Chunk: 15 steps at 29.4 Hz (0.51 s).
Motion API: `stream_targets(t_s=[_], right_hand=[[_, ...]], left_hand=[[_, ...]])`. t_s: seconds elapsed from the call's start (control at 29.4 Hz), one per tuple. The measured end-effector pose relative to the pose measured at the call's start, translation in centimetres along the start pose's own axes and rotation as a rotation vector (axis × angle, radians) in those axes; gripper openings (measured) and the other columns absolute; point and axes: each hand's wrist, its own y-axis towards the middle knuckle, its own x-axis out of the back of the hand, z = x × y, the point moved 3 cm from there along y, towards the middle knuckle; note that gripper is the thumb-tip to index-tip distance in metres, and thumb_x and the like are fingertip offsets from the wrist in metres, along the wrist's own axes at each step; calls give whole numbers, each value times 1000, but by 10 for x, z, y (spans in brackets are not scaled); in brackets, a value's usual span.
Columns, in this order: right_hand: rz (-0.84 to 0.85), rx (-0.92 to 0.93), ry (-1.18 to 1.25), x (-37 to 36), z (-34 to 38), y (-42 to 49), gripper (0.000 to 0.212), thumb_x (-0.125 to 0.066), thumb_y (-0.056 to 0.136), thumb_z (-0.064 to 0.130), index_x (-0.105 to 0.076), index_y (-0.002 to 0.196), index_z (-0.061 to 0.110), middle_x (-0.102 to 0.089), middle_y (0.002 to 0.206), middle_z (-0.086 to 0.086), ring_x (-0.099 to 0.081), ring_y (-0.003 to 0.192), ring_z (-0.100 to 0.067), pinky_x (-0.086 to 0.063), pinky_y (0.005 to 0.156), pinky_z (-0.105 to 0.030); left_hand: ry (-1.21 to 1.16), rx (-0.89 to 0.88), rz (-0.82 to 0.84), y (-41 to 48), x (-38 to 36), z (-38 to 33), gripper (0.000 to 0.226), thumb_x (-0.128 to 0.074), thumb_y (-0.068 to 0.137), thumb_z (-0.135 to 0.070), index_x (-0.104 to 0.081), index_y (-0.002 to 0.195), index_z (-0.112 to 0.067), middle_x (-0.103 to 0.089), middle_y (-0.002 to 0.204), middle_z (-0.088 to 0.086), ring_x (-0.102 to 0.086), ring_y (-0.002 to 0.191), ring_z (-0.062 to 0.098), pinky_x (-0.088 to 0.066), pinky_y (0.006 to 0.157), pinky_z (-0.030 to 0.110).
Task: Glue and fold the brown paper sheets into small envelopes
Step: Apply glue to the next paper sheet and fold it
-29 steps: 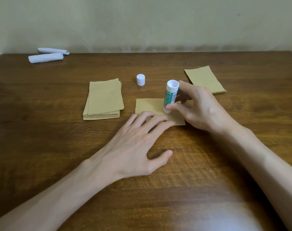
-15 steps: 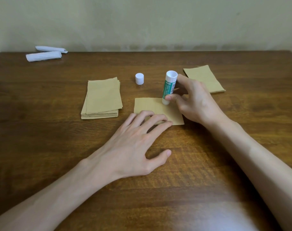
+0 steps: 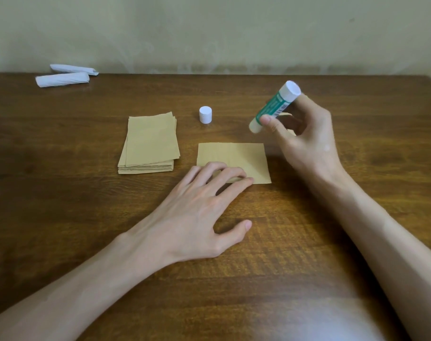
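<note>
Well, right hand [image 3: 308,146] grips uncapped glue stick [image 3: 274,107].

The right hand [image 3: 305,141] has lifted the glue stick [image 3: 274,107] off the brown paper sheet [image 3: 234,156] — tilted now, up and rightward.

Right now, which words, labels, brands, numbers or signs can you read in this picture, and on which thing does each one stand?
No text can be read for certain.
On the glue stick in the right hand: a green label with pale print and a barcode-like patch, too blurred to read.
On the white cap, brown sheet, stack of sheets and white rolls: no print shows.
</note>
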Motion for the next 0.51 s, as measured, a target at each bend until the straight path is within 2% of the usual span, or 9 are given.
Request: stream_targets(t_s=[0.2, 0.31, 0.37, 0.44, 0.51], right_hand=[[264, -8, -30, -11, -4, -9, 31, -84, 90, 27, -73, 115, 12, -77, 109, 4, -75, 97, -10, -61, 88, -37], [355, 27, -99, -18, 0, -13, 30, -84, 90, 35, -73, 114, 20, -75, 106, 10, -72, 97, -6, -57, 81, -26], [337, 54, -156, -20, 1, -13, 27, -83, 90, 37, -73, 110, 22, -75, 102, 12, -70, 95, -3, -52, 79, -21], [336, 41, -162, -20, -2, -11, 21, -81, 93, 29, -73, 109, 18, -76, 102, 11, -71, 97, -4, -57, 86, -29], [387, 18, -146, -17, -2, -10, 22, -76, 96, 17, -70, 117, 14, -77, 107, 8, -71, 106, -5, -57, 98, -34]], left_hand=[[3, -5, -8, -1, -1, 0, 71, -35, 101, -67, -30, 162, -32, -27, 161, -15, -19, 152, 13, -23, 124, 38], [9, -7, -14, -1, -1, 0, 71, -35, 101, -67, -31, 162, -30, -26, 162, -14, -18, 152, 11, -22, 124, 37], [15, -9, -20, -1, -1, -1, 70, -36, 101, -66, -32, 161, -30, -28, 161, -14, -19, 151, 10, -22, 124, 35], [15, -12, -23, -1, -1, -1, 70, -37, 101, -66, -33, 161, -30, -29, 160, -14, -21, 150, 10, -23, 123, 35], [10, -9, -16, -1, 0, -1, 70, -36, 101, -66, -33, 161, -30, -28, 160, -14, -22, 150, 11, -24, 123, 35]])
